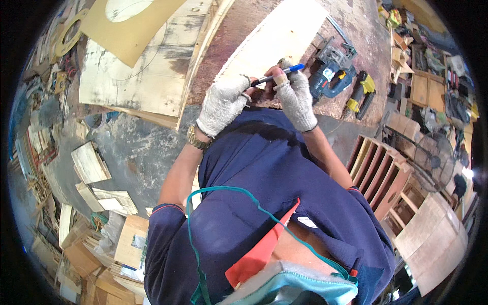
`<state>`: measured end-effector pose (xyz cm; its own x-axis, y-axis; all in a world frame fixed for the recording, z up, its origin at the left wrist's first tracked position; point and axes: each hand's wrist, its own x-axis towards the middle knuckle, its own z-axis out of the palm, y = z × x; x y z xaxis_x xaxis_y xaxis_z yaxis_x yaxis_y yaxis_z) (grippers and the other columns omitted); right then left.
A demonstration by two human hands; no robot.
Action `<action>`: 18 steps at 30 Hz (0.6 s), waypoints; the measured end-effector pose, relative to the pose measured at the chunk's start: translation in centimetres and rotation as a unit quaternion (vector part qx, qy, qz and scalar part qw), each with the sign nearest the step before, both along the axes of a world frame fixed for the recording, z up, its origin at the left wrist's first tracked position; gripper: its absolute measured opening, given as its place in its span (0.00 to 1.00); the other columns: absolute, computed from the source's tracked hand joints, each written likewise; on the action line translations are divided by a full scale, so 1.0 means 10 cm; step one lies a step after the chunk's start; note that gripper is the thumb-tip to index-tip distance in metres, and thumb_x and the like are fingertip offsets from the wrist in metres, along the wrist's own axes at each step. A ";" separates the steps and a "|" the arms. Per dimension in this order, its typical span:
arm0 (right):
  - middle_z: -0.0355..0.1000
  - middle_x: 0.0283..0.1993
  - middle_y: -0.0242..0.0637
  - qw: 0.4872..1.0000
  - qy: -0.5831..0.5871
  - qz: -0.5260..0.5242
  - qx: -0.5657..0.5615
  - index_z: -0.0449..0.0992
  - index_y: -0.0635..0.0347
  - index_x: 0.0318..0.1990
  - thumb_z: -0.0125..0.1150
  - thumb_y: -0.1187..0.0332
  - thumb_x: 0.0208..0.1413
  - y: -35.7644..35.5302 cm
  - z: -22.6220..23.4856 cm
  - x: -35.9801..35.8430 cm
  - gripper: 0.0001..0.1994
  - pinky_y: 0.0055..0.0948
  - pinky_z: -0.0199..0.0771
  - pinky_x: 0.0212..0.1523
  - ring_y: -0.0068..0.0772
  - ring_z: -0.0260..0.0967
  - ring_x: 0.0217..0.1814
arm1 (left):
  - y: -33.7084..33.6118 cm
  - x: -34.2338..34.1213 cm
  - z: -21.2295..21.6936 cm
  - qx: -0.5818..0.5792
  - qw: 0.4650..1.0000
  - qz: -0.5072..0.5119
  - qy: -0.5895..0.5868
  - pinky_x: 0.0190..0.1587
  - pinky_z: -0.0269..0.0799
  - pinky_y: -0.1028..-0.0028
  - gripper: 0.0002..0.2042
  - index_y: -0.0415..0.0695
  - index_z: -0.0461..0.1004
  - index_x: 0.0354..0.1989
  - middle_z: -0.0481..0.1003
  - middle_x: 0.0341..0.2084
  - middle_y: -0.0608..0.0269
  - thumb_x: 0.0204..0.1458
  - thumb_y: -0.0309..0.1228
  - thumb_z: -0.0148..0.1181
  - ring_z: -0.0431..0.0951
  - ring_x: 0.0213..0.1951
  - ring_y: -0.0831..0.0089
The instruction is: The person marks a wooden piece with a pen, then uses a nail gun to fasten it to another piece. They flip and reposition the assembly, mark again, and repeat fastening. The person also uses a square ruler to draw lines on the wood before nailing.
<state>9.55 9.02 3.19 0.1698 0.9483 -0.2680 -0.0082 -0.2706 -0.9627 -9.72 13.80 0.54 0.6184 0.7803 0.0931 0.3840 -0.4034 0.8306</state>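
Observation:
A marker pen (269,77) with a grey barrel, a dark end and a blue end is held level between my hands, over the table edge. My left hand (223,104), in a white fingerless work glove, pinches its dark end. The fingers of my right hand (295,96), gloved the same way, are closed round the barrel towards the blue end. Just beyond them lies a pale wooden board (277,38) with a rough left edge. Beside my right hand a blue jigsaw (330,76) rests on the worn tabletop (244,20).
Large plywood sheets (137,81) stack at the left, topped by a tan template (127,30) with a rounded cutout. A yellow-and-black tool (361,94) lies right of the jigsaw. Wood offcuts (91,162) litter the floor. A fan (432,160) stands at the right.

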 end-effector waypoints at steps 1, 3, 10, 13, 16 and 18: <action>0.72 0.25 0.32 0.999 0.030 -0.040 -0.010 0.75 0.64 0.41 0.52 0.59 0.72 -0.02 -0.04 -0.04 0.16 0.23 0.71 0.26 0.21 0.70 0.25 | 0.01 0.04 -0.02 0.094 0.995 -0.001 0.033 0.36 0.76 0.67 0.13 0.41 0.80 0.49 0.80 0.28 0.58 0.55 0.28 0.65 0.82 0.32 0.61; 0.72 0.25 0.33 0.988 0.096 -0.108 -0.050 0.73 0.64 0.42 0.51 0.59 0.72 -0.06 -0.12 -0.06 0.15 0.23 0.71 0.25 0.22 0.69 0.24 | 0.01 0.13 -0.04 0.125 0.989 -0.010 0.071 0.35 0.76 0.64 0.13 0.42 0.79 0.49 0.78 0.27 0.57 0.55 0.28 0.65 0.80 0.31 0.57; 0.76 0.29 0.33 0.960 -0.111 -0.209 0.146 0.76 0.59 0.45 0.55 0.63 0.70 -0.04 -0.36 0.89 0.09 0.24 0.73 0.25 0.24 0.73 0.26 | -0.27 0.36 -0.09 -0.007 0.988 0.155 -0.007 0.29 0.76 0.74 0.12 0.38 0.78 0.42 0.81 0.27 0.59 0.58 0.33 0.68 0.81 0.26 0.74; 0.80 0.38 0.35 0.907 -0.397 -0.136 0.026 0.79 0.59 0.48 0.61 0.64 0.63 0.22 -0.61 1.51 0.12 0.25 0.76 0.39 0.25 0.77 0.37 | -0.39 0.35 -0.25 -0.299 0.921 0.242 -0.067 0.25 0.74 0.77 0.14 0.39 0.75 0.36 0.77 0.23 0.64 0.62 0.39 0.64 0.78 0.23 0.78; 0.80 0.38 0.42 0.891 -0.442 -0.104 -0.008 0.79 0.58 0.51 0.66 0.61 0.56 0.53 -1.03 1.88 0.17 0.35 0.77 0.45 0.36 0.78 0.39 | -0.56 0.35 -0.45 -0.432 0.834 0.306 -0.155 0.23 0.73 0.78 0.15 0.42 0.72 0.36 0.75 0.21 0.66 0.64 0.43 0.61 0.76 0.21 0.79; 0.81 0.42 0.44 0.912 -0.399 -0.089 -0.034 0.78 0.57 0.53 0.67 0.58 0.54 0.78 -1.26 2.04 0.21 0.36 0.77 0.47 0.41 0.80 0.42 | -0.61 0.37 -0.59 -0.438 0.806 0.355 -0.179 0.23 0.74 0.79 0.15 0.43 0.71 0.37 0.74 0.22 0.68 0.66 0.44 0.57 0.76 0.21 0.78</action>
<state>29.94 16.82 -9.41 0.4860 0.8726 -0.0489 0.6385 -0.3927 -0.6619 -5.99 7.74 -5.41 0.0429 0.7892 -0.6126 -0.0674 0.6141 0.7864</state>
